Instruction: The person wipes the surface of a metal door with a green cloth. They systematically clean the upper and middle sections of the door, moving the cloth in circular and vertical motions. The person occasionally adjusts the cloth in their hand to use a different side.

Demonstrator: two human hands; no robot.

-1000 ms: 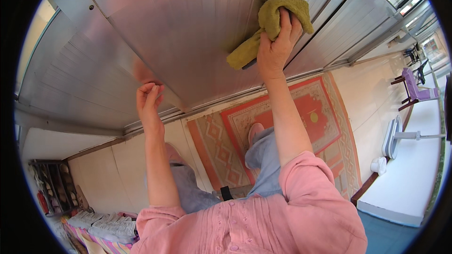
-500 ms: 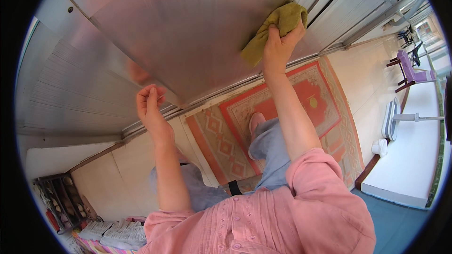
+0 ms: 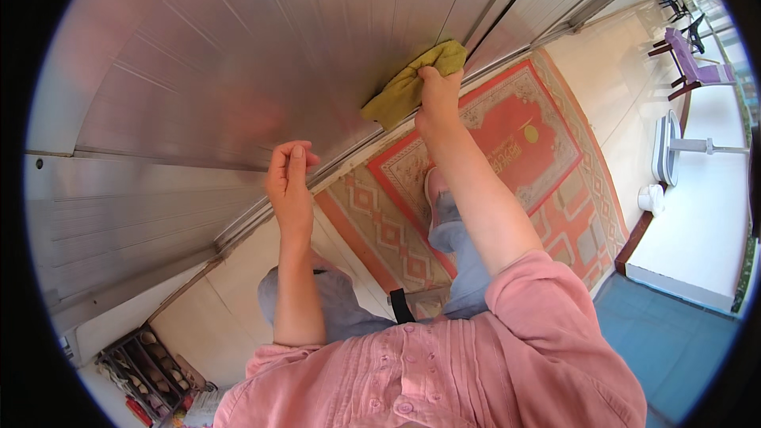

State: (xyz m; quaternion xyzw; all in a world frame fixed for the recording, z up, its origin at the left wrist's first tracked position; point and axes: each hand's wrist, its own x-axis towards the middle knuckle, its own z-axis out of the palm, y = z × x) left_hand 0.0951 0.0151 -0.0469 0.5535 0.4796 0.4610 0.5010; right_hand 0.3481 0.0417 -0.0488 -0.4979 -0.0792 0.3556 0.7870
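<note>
My right hand (image 3: 437, 95) presses a yellow-green cloth (image 3: 411, 84) flat against a grey ribbed metal panel (image 3: 261, 55), low on it near its bottom rail. My left hand (image 3: 289, 182) is raised at the panel's lower edge, fingers loosely curled, holding nothing and resting at the rail. Both forearms rise out of pink sleeves at the bottom of the view.
A red patterned rug (image 3: 491, 166) lies on the pale tiled floor below me. A purple chair (image 3: 697, 63) and a white pedestal (image 3: 674, 147) stand at the right. A rack with small items (image 3: 151, 361) sits lower left. A blue floor area (image 3: 674, 341) is lower right.
My right hand has drawn the cloth down and to the left across the panel. The view has tilted; my left hand stays at the panel's lower edge.
</note>
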